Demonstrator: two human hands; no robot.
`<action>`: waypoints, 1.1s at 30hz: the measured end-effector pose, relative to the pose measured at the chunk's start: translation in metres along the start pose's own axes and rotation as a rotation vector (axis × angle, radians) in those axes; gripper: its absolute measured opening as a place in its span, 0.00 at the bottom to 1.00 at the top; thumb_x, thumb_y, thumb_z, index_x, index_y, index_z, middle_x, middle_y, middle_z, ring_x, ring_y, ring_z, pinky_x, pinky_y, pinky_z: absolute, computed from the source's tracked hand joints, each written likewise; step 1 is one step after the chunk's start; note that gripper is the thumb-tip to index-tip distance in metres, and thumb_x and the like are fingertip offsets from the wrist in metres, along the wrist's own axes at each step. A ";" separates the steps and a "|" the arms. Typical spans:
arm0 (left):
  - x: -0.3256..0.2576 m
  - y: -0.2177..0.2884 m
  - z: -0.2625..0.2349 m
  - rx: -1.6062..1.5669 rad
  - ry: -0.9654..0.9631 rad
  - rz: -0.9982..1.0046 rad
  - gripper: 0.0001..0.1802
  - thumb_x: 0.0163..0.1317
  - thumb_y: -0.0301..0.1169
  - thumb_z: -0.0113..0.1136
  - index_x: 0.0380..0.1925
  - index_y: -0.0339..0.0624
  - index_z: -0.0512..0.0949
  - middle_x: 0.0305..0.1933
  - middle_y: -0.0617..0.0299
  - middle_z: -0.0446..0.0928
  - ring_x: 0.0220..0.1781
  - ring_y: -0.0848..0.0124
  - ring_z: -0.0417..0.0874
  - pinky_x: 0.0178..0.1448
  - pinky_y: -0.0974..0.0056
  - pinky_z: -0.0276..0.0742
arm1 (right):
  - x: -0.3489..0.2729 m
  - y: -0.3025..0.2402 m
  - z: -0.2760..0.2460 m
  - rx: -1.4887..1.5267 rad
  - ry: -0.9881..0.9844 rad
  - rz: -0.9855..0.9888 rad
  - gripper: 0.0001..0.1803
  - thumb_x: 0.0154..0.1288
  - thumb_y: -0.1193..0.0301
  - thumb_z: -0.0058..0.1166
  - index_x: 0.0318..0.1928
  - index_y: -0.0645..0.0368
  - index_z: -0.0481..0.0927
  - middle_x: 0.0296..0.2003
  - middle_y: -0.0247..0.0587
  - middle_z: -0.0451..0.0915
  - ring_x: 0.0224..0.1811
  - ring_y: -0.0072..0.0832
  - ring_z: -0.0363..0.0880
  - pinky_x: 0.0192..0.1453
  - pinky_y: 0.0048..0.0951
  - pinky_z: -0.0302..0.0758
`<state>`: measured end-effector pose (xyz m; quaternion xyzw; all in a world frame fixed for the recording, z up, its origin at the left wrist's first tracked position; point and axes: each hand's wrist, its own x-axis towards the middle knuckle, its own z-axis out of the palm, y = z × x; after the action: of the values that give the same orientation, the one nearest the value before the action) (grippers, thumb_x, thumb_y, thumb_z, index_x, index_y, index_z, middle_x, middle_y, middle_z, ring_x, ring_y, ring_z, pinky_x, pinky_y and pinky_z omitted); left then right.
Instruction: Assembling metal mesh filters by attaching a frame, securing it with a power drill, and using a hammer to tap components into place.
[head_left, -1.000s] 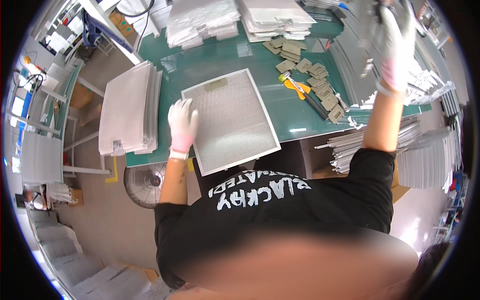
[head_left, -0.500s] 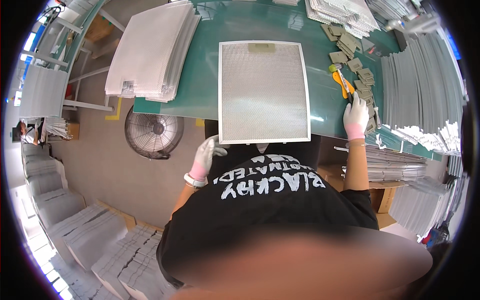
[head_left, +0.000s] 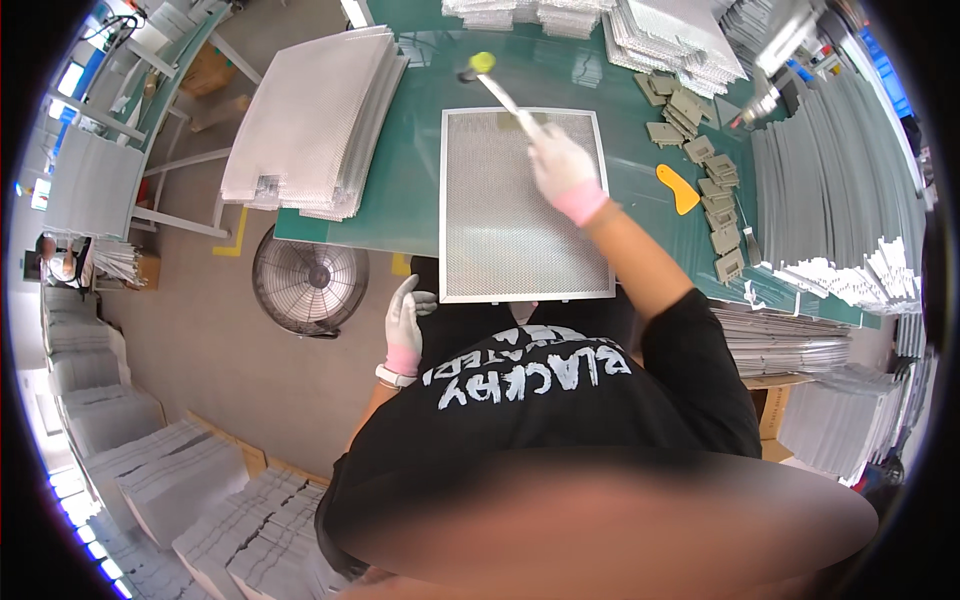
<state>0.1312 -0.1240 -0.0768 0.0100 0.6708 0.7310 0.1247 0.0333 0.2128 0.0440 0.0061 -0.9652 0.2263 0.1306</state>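
Observation:
A framed metal mesh filter panel [head_left: 510, 220] lies flat at the table's front, its near edge reaching over my lap. My right hand [head_left: 563, 168], in a white glove with a pink cuff, grips a small mallet [head_left: 508, 100] above the panel's far half. The mallet's yellow-green and black head is held beyond the panel's far edge. Partly behind the handle and hand sits a grey-green plate [head_left: 508, 121] at the panel's far edge. My gloved left hand [head_left: 404, 318] is beside the near left corner, fingers apart; whether they touch the frame is unclear.
Mesh sheets [head_left: 305, 120] are stacked at the table's left. A yellow scraper [head_left: 679, 190] and several grey-green plates [head_left: 715, 205] lie to the right, before tall stacked panels [head_left: 840, 190]. A floor fan [head_left: 310, 280] stands left of the table.
My right hand has lifted the mallet off the scraper on the right and carried it left over the panel. My left hand stays near the corner.

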 end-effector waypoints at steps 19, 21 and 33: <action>0.000 -0.013 -0.019 0.064 -0.049 -0.081 0.21 0.69 0.22 0.49 0.62 0.31 0.71 0.49 0.54 0.80 0.50 0.69 0.81 0.60 0.64 0.76 | -0.033 0.041 -0.034 -0.273 0.343 0.087 0.32 0.63 0.75 0.50 0.69 0.47 0.67 0.35 0.46 0.77 0.30 0.43 0.80 0.33 0.42 0.79; 0.004 -0.013 -0.020 0.159 -0.028 -0.004 0.22 0.66 0.22 0.51 0.61 0.32 0.71 0.50 0.53 0.80 0.51 0.66 0.81 0.61 0.62 0.75 | -0.056 0.078 -0.033 -0.295 0.369 0.155 0.32 0.63 0.75 0.50 0.69 0.45 0.67 0.35 0.46 0.77 0.29 0.44 0.80 0.33 0.42 0.79; 0.047 0.057 0.006 1.176 -0.112 0.817 0.27 0.48 0.21 0.60 0.53 0.41 0.78 0.52 0.53 0.76 0.56 0.52 0.76 0.59 0.49 0.69 | -0.074 0.095 -0.045 -0.295 0.100 0.309 0.30 0.66 0.73 0.49 0.69 0.43 0.68 0.38 0.44 0.76 0.37 0.45 0.79 0.41 0.44 0.77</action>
<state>0.0770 -0.1132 -0.0273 0.3632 0.8887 0.2355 -0.1509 0.1095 0.3145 0.0225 -0.1722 -0.9697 0.0998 0.1414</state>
